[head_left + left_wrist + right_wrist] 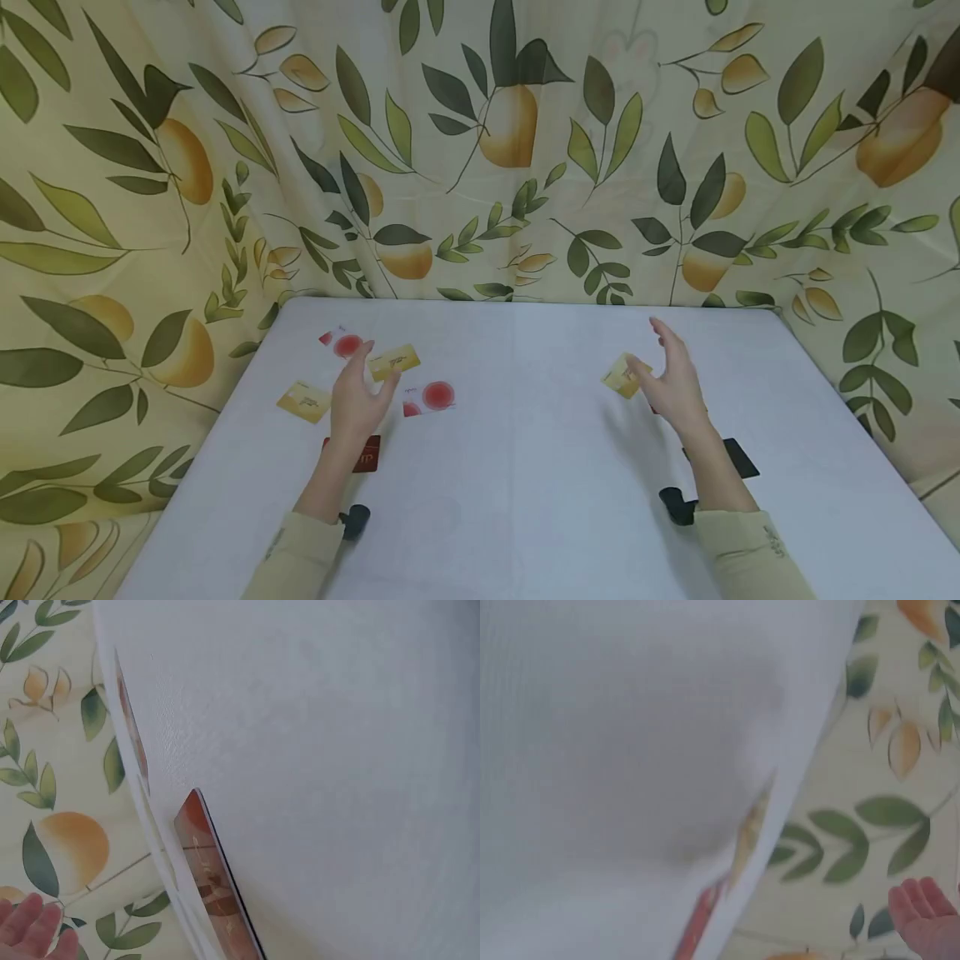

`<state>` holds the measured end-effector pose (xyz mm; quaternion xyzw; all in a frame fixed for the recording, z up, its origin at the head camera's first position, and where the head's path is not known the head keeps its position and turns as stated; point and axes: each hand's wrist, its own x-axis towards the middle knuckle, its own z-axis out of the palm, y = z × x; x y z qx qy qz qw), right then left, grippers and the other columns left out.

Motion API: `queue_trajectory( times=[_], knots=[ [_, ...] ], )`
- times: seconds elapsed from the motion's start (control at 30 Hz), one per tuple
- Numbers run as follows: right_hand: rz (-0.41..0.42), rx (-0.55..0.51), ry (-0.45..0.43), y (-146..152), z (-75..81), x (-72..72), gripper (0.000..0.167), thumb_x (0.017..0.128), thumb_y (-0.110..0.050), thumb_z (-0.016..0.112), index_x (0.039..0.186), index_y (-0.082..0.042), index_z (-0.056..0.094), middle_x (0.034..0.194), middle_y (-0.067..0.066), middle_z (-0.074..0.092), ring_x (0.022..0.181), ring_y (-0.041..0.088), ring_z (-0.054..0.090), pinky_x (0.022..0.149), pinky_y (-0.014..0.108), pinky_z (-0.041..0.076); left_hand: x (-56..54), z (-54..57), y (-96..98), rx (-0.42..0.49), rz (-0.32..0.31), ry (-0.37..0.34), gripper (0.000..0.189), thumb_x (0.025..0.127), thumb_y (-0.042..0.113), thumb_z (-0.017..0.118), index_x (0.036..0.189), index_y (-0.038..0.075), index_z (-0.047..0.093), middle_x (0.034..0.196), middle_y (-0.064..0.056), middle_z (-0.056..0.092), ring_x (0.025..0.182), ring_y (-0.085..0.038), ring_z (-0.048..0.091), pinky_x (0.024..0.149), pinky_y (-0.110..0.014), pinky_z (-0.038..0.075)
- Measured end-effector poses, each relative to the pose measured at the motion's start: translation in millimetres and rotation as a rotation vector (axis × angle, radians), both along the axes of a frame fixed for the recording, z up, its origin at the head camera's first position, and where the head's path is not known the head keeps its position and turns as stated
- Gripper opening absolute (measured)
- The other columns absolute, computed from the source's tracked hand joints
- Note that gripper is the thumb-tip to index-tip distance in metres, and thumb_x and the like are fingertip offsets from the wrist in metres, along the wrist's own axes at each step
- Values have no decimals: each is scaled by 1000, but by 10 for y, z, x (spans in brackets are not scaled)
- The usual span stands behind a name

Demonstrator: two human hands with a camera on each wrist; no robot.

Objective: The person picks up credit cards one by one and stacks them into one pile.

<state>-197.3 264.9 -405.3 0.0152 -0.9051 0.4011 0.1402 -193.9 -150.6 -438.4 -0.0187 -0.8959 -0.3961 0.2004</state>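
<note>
My left hand (358, 406) is held above the left side of the white table, fingers extended and thumb spread, with nothing in its grasp. Around it lie a gold card (393, 361), a second gold card (302, 402), a white card with a red circle (430, 398) and a similar one (347, 345) farther back. A dark red card (367, 455) is partly hidden under the left forearm. Over the right side, my right hand (678, 390) also has straight fingers and holds nothing. Its thumb overlaps a gold card (620, 379). A red card (699, 924) shows beside that one in the right wrist view.
A black card (741, 458) lies partly behind the right forearm. Dark camera mounts sit at the left wrist (356, 522) and right wrist (678, 505). The white table (510, 500) ends at a fruit-and-leaf patterned curtain (465, 225) behind it.
</note>
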Motion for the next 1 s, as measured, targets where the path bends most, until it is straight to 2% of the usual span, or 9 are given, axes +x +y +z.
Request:
queue_trajectory(
  times=[0.1, 0.17, 0.3, 0.4, 0.67, 0.8, 1.0],
  knots=[
    [-1, -207, -39, -168, -92, 4, 62, 92, -21, 54, 143, -9, 23, 139, 21, 35, 127, 39, 33, 102, 55, 30, 23, -34, -18, 278, 29, -3, 47, 86, 18, 63, 127, 1, 47, 122, -18, 55, 113, -33, 50, 98, -48, 39],
    [-7, -312, -90, -292, -149, -3, 59, 93, -22, 53, 143, -9, 24, 137, 20, 38, 126, 35, 37, 102, 50, 34, 36, -46, -31, 409, 52, -42, 42, 88, 18, 61, 125, 1, 48, 117, -20, 58, 107, -33, 54, 93, -45, 43],
    [-17, -445, -194, -506, -229, -58, 56, 94, -20, 51, 142, -9, 25, 134, 20, 42, 120, 32, 45, 100, 44, 39, 37, -41, -51, 547, 99, -177, 41, 91, 25, 56, 125, 4, 49, 113, -21, 59, 100, -27, 57, 85, -34, 48],
    [-14, -530, -267, -651, -276, -120, 53, 94, -16, 51, 141, -9, 27, 132, 19, 44, 116, 29, 48, 99, 40, 41, 31, -27, -62, 665, 122, -284, 42, 91, 29, 53, 125, 5, 49, 116, -21, 58, 100, -27, 58, 84, -33, 49],
    [52, -804, -403, -1074, -365, -208, 49, 95, -15, 47, 140, -5, 28, 133, 23, 42, 115, 30, 47, 98, 36, 42, 56, -32, -116, 1038, 70, -520, 51, 96, 33, 42, 138, 6, 33, 130, -23, 46, 117, -35, 48, 96, -41, 44],
    [54, -910, -499, -1276, -389, -253, 49, 95, -14, 45, 140, -4, 29, 132, 23, 43, 116, 30, 48, 97, 37, 43, 54, -58, -134, 1137, 64, -585, 55, 95, 33, 42, 140, 6, 28, 133, -24, 43, 120, -35, 46, 97, -41, 43],
    [99, -978, -625, -1511, -478, -323, 48, 97, -19, 41, 140, -2, 27, 133, 24, 43, 118, 33, 48, 95, 38, 45, 52, -86, -142, 1152, 71, -623, 58, 94, 36, 44, 139, 3, 28, 133, -26, 43, 120, -35, 47, 96, -41, 43]
  ],
)
